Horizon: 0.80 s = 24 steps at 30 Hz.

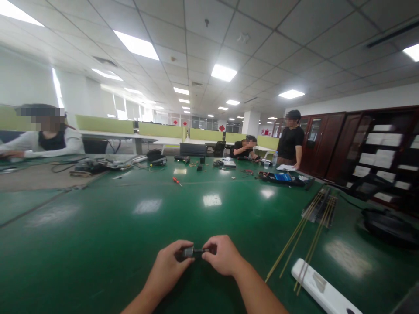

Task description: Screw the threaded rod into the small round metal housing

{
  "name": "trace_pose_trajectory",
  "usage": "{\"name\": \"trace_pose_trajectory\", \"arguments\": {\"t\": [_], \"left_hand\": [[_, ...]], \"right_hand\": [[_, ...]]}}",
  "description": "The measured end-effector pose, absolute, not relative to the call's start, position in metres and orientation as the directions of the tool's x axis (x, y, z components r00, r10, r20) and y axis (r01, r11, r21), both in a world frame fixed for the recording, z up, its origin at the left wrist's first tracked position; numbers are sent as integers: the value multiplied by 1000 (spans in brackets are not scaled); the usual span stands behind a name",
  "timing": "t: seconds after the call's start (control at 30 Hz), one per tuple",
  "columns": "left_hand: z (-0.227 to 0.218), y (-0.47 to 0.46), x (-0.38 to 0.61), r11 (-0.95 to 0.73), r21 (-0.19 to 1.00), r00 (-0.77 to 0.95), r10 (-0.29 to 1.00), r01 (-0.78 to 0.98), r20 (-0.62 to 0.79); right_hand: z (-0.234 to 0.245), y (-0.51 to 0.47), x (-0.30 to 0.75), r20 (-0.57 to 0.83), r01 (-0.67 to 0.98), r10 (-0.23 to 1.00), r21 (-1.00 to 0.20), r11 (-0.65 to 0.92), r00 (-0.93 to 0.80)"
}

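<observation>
Just above the near part of the green table, my left hand [168, 267] is closed, pinching a small grey part [188, 251] between thumb and fingers. A thin dark rod [198, 250] stretches sideways from this part toward my other hand. The fingertips of my right hand [225, 256] are pressed together on the rod's far end. Rod and part lie in one line; whether they are joined I cannot tell. Their exact kind is too small to make out.
A red screwdriver [177, 181] lies farther out on the green table [183, 213]. At right are long thin yellowish sticks [294, 237], a white elongated case [322, 285] and a black bag [391, 226]. Several people are around the table; electronics [98, 165] sit far left.
</observation>
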<state>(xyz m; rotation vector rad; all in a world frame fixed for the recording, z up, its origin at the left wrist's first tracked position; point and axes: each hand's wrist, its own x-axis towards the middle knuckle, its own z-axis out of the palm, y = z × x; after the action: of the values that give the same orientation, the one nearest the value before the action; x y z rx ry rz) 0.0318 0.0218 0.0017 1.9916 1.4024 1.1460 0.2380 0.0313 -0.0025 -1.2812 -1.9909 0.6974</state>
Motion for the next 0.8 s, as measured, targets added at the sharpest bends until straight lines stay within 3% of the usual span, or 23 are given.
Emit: {"name": "trace_pose_trajectory", "arguments": {"t": [0.8], "left_hand": [[-10,24,25,-392,764,96,910,513,403]], "right_hand": [[-20,34,226,303,484,922,-786,385,-242]]}}
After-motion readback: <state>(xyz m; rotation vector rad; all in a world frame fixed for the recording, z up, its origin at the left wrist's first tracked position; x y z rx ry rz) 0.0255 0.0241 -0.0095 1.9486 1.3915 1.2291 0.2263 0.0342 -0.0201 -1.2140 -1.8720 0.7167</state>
